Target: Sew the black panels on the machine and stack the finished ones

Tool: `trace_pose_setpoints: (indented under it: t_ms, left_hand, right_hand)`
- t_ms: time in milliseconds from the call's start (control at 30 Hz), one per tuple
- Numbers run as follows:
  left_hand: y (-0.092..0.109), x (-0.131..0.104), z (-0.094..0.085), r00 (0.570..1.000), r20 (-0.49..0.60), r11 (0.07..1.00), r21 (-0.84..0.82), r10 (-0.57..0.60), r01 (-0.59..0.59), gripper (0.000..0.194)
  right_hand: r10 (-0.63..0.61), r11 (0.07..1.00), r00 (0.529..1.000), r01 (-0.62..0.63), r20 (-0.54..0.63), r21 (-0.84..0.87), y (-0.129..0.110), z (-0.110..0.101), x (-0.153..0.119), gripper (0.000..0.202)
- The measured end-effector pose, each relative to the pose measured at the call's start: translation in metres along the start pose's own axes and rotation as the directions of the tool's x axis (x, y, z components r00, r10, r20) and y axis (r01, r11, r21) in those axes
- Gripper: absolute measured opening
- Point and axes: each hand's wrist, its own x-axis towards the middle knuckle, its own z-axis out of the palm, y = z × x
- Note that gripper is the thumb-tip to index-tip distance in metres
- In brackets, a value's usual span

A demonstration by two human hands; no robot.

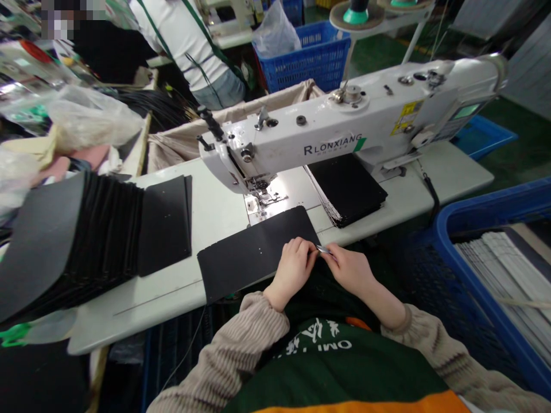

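Observation:
A black rectangular panel (253, 246) with rounded corners lies at the front edge of the sewing table, just before the needle area of the sewing machine (297, 132). My left hand (297, 261) is closed at the panel's right corner, its fingers pinching the edge there. Close beside it, my right hand (350, 267) grips small metal thread snips (323, 249), their shiny tip pointing at the left fingers. Most of the snips is hidden in the right hand. Whether a thread lies between the fingertips is too small to tell.
Black panels (107, 229) stand in a thick row on the table's left. Another black stack (346, 186) lies under the machine arm. At right is a blue crate (447, 229) of pale sheets. Beyond the machine are a blue basket (310, 57) and a person (189, 46) in white.

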Motion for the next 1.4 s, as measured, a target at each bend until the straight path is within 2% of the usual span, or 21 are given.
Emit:
trace_pose_setpoints:
  t_ms: [100, 167, 267, 367, 400, 433, 500, 533, 600, 667, 733, 800, 867, 933, 967, 1033, 1100, 1200, 1300, 1400]
  left_hand:
    - [0.003, 0.001, 0.0, 1.0, -0.006, 0.999, -0.029, -0.017, 0.016, 0.012]
    - [0.002, -0.001, -0.009, 1.0, 0.0, 0.99, -0.14, -0.008, 0.008, 0.013]
    - [-0.011, -0.018, -0.041, 0.996, 0.069, 0.933, -0.36, 0.047, -0.019, 0.014]
    - [-0.041, -0.054, -0.085, 0.964, 0.248, 0.9, -0.436, 0.102, 0.017, 0.025]
    - [-0.054, -0.068, -0.098, 0.95, 0.295, 0.906, -0.422, 0.104, 0.032, 0.033]
    - [-0.066, -0.082, -0.108, 0.957, 0.283, 0.921, -0.386, 0.065, 0.052, 0.038]
    - [-0.09, -0.107, -0.12, 0.981, 0.186, 0.964, -0.243, -0.061, 0.106, 0.032]
    - [-0.1, -0.118, -0.122, 0.985, 0.12, 0.977, -0.158, -0.122, 0.14, 0.025]
    - [-0.116, -0.137, -0.122, 0.981, 0.046, 0.981, -0.029, -0.19, 0.192, 0.034]
    - [-0.126, -0.15, -0.121, 0.976, 0.036, 0.975, -0.029, -0.217, 0.218, 0.038]
    - [-0.129, -0.16, -0.124, 0.963, 0.003, 0.953, -0.142, -0.269, 0.266, 0.034]
    - [-0.125, -0.165, -0.132, 0.914, -0.107, 0.895, -0.277, -0.39, 0.35, 0.029]
    - [-0.118, -0.166, -0.143, 0.805, -0.238, 0.809, -0.407, -0.543, 0.426, 0.027]
    - [-0.111, -0.163, -0.154, 0.683, -0.296, 0.705, -0.546, -0.668, 0.452, 0.031]
    - [-0.108, -0.161, -0.159, 0.638, -0.29, 0.649, -0.618, -0.713, 0.443, 0.034]
    - [-0.103, -0.157, -0.166, 0.593, -0.232, 0.534, -0.743, -0.771, 0.403, 0.04]
    - [-0.101, -0.155, -0.17, 0.588, -0.164, 0.438, -0.824, -0.792, 0.359, 0.045]
    - [-0.1, -0.155, -0.176, 0.608, -0.084, 0.343, -0.882, -0.789, 0.323, 0.053]
    - [-0.1, -0.159, -0.181, 0.621, -0.057, 0.311, -0.898, -0.782, 0.31, 0.057]
    - [-0.102, -0.162, -0.181, 0.635, -0.066, 0.326, -0.896, -0.77, 0.302, 0.054]
  right_hand:
    - [0.009, 1.0, 1.0, -0.009, -0.013, -0.014, 0.002, 0.001, 0.002, 0.028]
    - [0.035, 0.999, 0.999, -0.035, -0.037, -0.012, 0.006, 0.002, 0.003, 0.029]
    - [0.091, 0.996, 0.992, -0.088, -0.087, 0.035, 0.014, 0.0, 0.003, 0.028]
    - [0.064, 0.992, 0.987, -0.048, -0.144, 0.117, 0.018, -0.003, 0.005, 0.029]
    - [0.028, 0.991, 0.987, -0.007, -0.159, 0.132, 0.017, -0.005, 0.007, 0.03]
    - [-0.018, 0.99, 0.986, 0.041, -0.167, 0.137, 0.016, -0.006, 0.009, 0.032]
    - [-0.12, 0.984, 0.983, 0.137, -0.142, 0.115, 0.013, -0.008, 0.014, 0.037]
    - [-0.168, 0.979, 0.979, 0.18, -0.113, 0.1, 0.011, -0.008, 0.017, 0.039]
    - [-0.24, 0.966, 0.97, 0.243, -0.042, 0.086, 0.009, -0.008, 0.024, 0.042]
    - [-0.283, 0.954, 0.959, 0.281, 0.002, 0.108, 0.007, -0.007, 0.03, 0.04]
    - [-0.3, 0.941, 0.954, 0.296, -0.001, 0.167, 0.005, -0.009, 0.036, 0.035]
    - [-0.265, 0.929, 0.963, 0.269, -0.049, 0.256, 0.0, -0.016, 0.042, 0.027]
    - [-0.186, 0.908, 0.977, 0.213, -0.108, 0.36, -0.009, -0.026, 0.046, 0.021]
    - [-0.113, 0.879, 0.983, 0.166, -0.144, 0.447, -0.021, -0.037, 0.05, 0.023]
    - [-0.089, 0.866, 0.985, 0.149, -0.146, 0.477, -0.026, -0.042, 0.051, 0.023]
    - [-0.064, 0.851, 0.989, 0.124, -0.133, 0.51, -0.037, -0.05, 0.054, 0.024]
    - [-0.056, 0.853, 0.992, 0.107, -0.115, 0.511, -0.043, -0.053, 0.056, 0.024]
    - [-0.063, 0.862, 0.99, 0.118, -0.126, 0.492, -0.047, -0.053, 0.058, 0.023]
    - [-0.074, 0.872, 0.988, 0.128, -0.133, 0.472, -0.048, -0.05, 0.06, 0.022]
    - [-0.077, 0.881, 0.989, 0.126, -0.126, 0.456, -0.048, -0.046, 0.061, 0.023]
